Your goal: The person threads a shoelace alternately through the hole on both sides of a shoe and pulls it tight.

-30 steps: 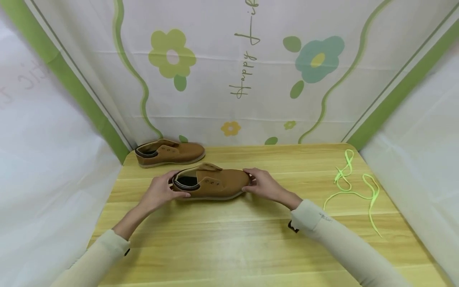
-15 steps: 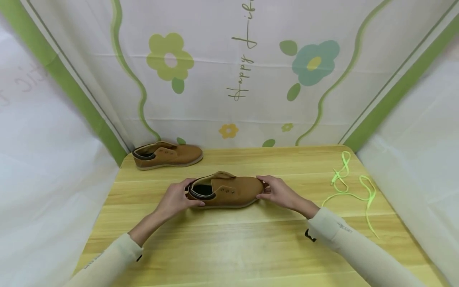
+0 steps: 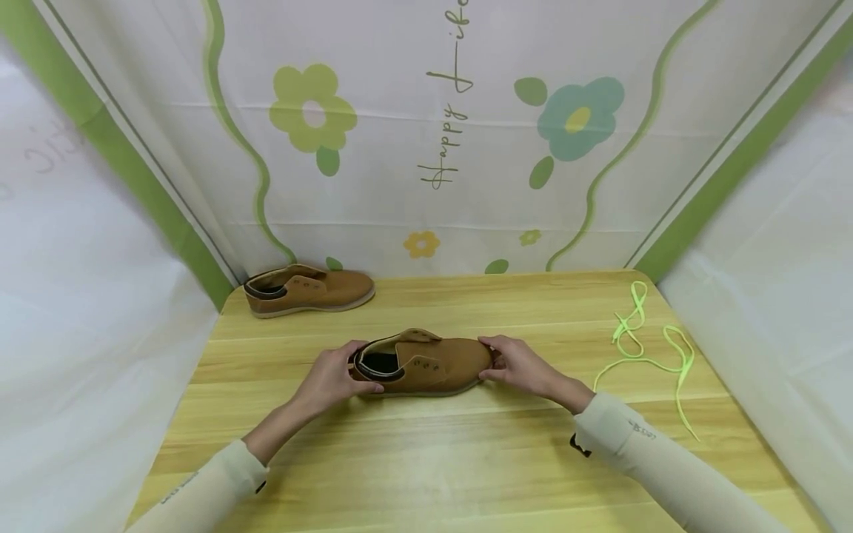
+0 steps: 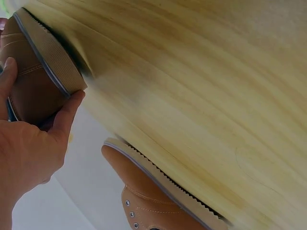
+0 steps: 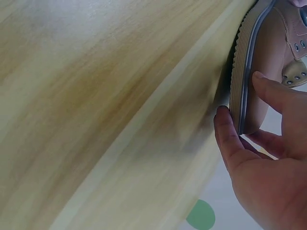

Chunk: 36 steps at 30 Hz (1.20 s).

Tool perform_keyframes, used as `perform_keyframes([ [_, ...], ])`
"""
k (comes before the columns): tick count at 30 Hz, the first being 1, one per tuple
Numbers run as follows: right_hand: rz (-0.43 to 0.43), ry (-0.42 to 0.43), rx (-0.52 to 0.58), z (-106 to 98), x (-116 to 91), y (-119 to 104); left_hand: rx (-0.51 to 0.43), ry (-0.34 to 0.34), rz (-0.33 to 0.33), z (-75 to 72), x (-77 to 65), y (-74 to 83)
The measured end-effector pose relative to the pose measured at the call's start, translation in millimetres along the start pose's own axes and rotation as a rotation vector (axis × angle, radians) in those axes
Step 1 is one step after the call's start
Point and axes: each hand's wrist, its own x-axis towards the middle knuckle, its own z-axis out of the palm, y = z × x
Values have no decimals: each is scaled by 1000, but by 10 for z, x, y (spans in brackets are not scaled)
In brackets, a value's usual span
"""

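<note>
A brown shoe (image 3: 460, 363) without a lace lies sideways between my hands, its toe to the right and its eyelets bare. Around the heel, my left hand (image 3: 331, 376) grips with the thumb on the near side. The toe (image 5: 261, 96) is held by my right hand (image 3: 523, 364), thumb on the upper and a fingertip by the sole edge in the right wrist view. The sole is at the tabletop; whether it fully touches, I cannot tell. A second brown shoe (image 3: 336, 289), matching and also laceless, stands behind at the far left.
Loose neon-green shoelaces (image 3: 683, 368) lie on the right side of the wooden table (image 3: 413, 459). A white printed curtain (image 3: 393, 170) rises along the table's back edge, with white cloth walls (image 3: 87, 311) on both sides.
Both hands have shifted the held shoe to the right and a little nearer to me, mostly in the first half second. The second shoe and the laces stay put.
</note>
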Motion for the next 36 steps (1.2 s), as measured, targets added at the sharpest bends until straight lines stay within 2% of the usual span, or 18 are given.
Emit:
perform_keyframes([
  [12, -25, -12, -74, -10, -10, -4, -9, -20, 12, -9, -18, 0],
  [18, -55, -29, -130, -102, -63, 15, 3, -6, 35, -48, -13, 80],
  [23, -45, -58, -134, -246, -153, 77, 32, 81, 132, -96, 11, 217],
  [26, -54, -73, -208, -369, -225, 118, 65, 133, 231, -97, 24, 297],
  [29, -54, -88, -276, -511, -314, 141, 82, 157, 301, -82, 38, 368],
  [33, -65, -106, -342, -677, -426, 184, 75, 148, 318, -61, 62, 437],
  [36, -75, -120, -386, -771, -507, 247, 31, 105, 299, -51, 85, 485],
])
